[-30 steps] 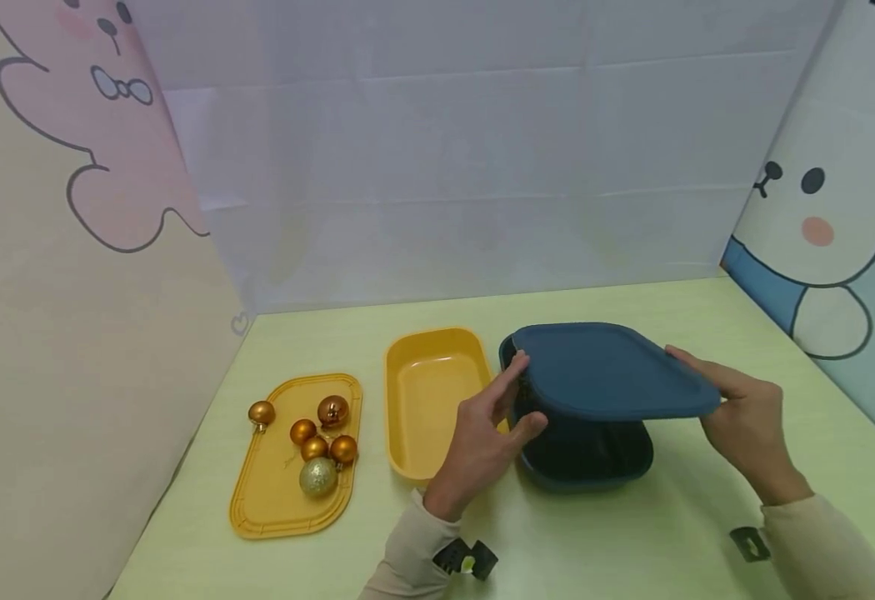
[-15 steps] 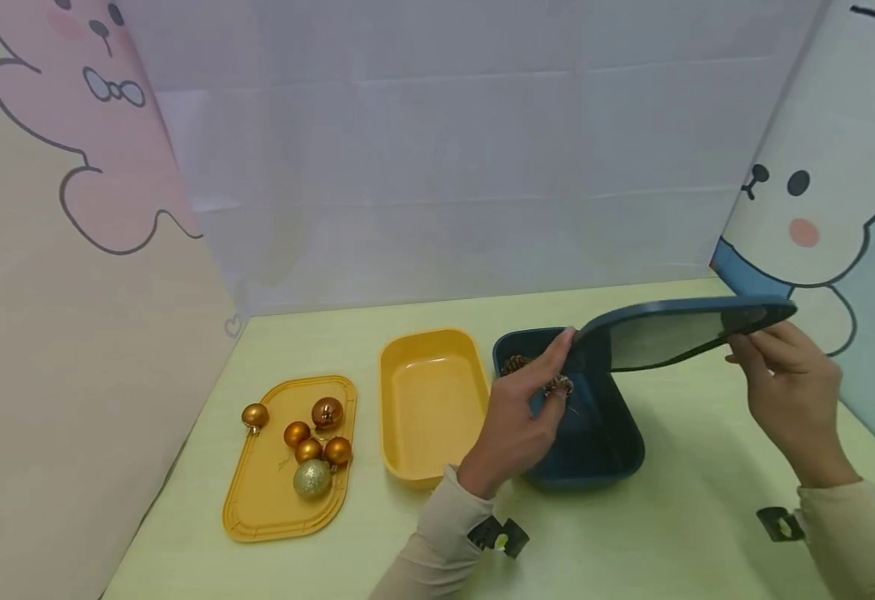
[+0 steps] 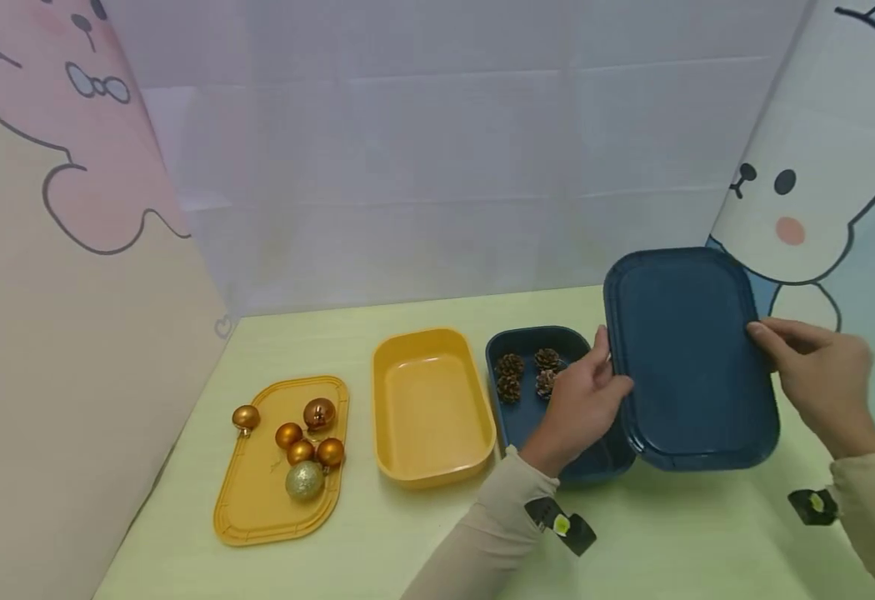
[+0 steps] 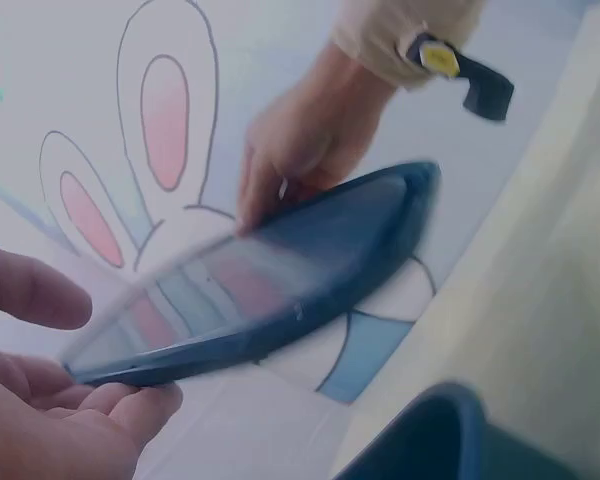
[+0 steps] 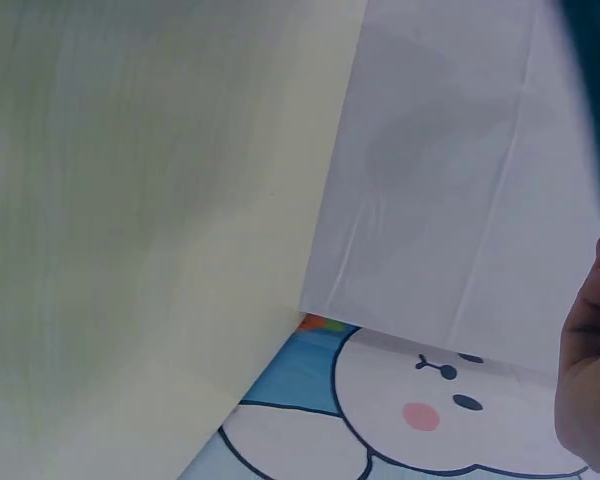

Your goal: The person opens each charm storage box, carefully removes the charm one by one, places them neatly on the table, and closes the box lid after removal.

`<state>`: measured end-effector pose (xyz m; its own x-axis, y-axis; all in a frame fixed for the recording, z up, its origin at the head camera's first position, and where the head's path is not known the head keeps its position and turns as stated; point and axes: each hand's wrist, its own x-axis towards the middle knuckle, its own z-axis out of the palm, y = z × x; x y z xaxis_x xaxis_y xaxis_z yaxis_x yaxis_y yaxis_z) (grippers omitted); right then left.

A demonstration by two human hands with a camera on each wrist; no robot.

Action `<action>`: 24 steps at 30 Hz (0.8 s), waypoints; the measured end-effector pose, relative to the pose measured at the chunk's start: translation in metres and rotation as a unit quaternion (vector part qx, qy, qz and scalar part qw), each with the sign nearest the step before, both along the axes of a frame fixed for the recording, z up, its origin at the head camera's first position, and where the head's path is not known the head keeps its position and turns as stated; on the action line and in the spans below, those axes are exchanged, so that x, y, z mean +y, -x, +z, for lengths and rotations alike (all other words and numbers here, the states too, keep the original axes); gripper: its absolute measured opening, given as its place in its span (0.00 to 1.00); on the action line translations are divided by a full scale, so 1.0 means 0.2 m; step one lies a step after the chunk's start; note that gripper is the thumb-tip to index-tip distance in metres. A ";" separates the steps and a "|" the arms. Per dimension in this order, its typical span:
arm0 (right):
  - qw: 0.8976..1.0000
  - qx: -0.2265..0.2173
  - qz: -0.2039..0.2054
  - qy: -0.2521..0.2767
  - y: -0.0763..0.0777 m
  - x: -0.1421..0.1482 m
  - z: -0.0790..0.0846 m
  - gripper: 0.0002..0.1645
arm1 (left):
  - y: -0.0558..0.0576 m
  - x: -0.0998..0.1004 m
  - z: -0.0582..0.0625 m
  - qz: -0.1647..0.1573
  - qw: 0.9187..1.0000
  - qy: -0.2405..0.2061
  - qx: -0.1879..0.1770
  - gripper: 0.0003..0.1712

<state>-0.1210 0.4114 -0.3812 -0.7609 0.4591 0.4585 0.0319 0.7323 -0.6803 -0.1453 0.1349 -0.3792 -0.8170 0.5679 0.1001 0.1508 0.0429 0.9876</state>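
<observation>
My right hand [image 3: 820, 375] pinches the right edge of a dark blue lid [image 3: 692, 358], raised face-on above the table. At its left edge is my left hand [image 3: 576, 412]; in the left wrist view its fingers [image 4: 145, 410] touch the lid's underside while the thumb stands apart above. Behind my left forearm and the lid, the dark blue box [image 3: 516, 337] is partly hidden. Several pine cones [image 3: 510, 388] lie inside it. Only part of my right hand [image 5: 592, 370] shows at the right edge of the right wrist view.
A yellow box [image 3: 430, 417] stands left of the blue one. Farther left, a yellow lid [image 3: 257, 492] lies flat, bearing several gold and orange baubles [image 3: 305, 481]. A white sheet [image 3: 407, 167] hangs behind the table, with cartoon-printed panels [image 3: 790, 208] at the sides.
The lid has come off the blue box to the right and turned from flat to upright, uncovering the pine cones. Both hands have moved right with it.
</observation>
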 end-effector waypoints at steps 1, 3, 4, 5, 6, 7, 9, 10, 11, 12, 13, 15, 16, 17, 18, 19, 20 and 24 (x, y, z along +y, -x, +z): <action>1.000 -0.028 -0.002 0.000 0.00 0.02 -0.02 0.26 | -0.01 0.02 0.00 0.004 1.000 0.008 -0.018 0.40; 0.997 -0.081 -0.002 -0.002 -0.01 0.06 -0.05 0.28 | -0.02 0.06 0.00 0.008 0.999 0.026 -0.041 0.42; 0.995 -0.102 0.000 -0.004 -0.02 0.08 -0.07 0.28 | -0.02 0.08 0.00 0.010 0.998 0.043 -0.044 0.42; 0.993 -0.121 0.005 -0.011 -0.03 0.10 -0.09 0.27 | -0.02 0.09 0.00 0.011 0.997 0.059 -0.047 0.42; 0.990 -0.138 0.011 -0.017 -0.03 0.11 -0.10 0.27 | -0.02 0.11 0.00 0.008 0.996 0.076 -0.050 0.42; 0.988 -0.153 0.017 -0.021 -0.04 0.13 -0.11 0.27 | -0.02 0.12 0.00 0.005 0.994 0.092 -0.054 0.41; 0.982 -0.182 0.028 -0.034 -0.05 0.17 -0.13 0.26 | -0.01 0.14 0.00 0.001 0.991 0.123 -0.059 0.38; 0.979 -0.196 0.033 -0.039 -0.05 0.18 -0.13 0.26 | -0.01 0.15 -0.01 0.000 0.989 0.136 -0.062 0.33; 0.976 -0.209 0.038 -0.044 -0.05 0.20 -0.14 0.25 | 0.00 0.17 -0.01 0.000 0.987 0.144 -0.068 0.27; 0.973 -0.222 0.043 -0.047 -0.05 0.22 -0.14 0.25 | 0.01 0.18 -0.01 -0.001 0.986 0.150 -0.072 0.21; 0.970 -0.231 0.049 -0.049 -0.05 0.23 -0.15 0.25 | 0.01 0.19 -0.02 0.002 0.984 0.160 -0.074 0.13; 0.966 -0.247 0.058 -0.050 -0.04 0.25 -0.16 0.25 | 0.02 0.23 -0.04 0.009 0.983 0.167 -0.076 0.15; 0.964 -0.252 0.063 -0.051 -0.04 0.26 -0.16 0.25 | 0.02 0.25 -0.04 0.012 0.982 0.172 -0.079 0.17; 0.963 -0.255 0.068 -0.051 -0.03 0.26 -0.17 0.26 | 0.03 0.27 -0.05 0.014 0.981 0.177 -0.080 0.20; 0.962 -0.257 0.076 -0.051 -0.03 0.27 -0.18 0.26 | 0.03 0.29 -0.06 0.017 0.980 0.184 -0.079 0.22; 0.960 -0.260 0.086 -0.053 -0.02 0.28 -0.19 0.26 | 0.03 0.31 -0.06 0.021 0.978 0.196 -0.076 0.24; 0.958 -0.264 0.094 -0.055 -0.01 0.28 -0.20 0.26 | 0.03 0.33 -0.06 0.025 0.977 0.201 -0.072 0.23; 0.949 -0.284 0.123 -0.056 0.02 0.31 -0.23 0.25 | 0.05 0.39 -0.07 0.028 0.972 0.227 -0.057 0.19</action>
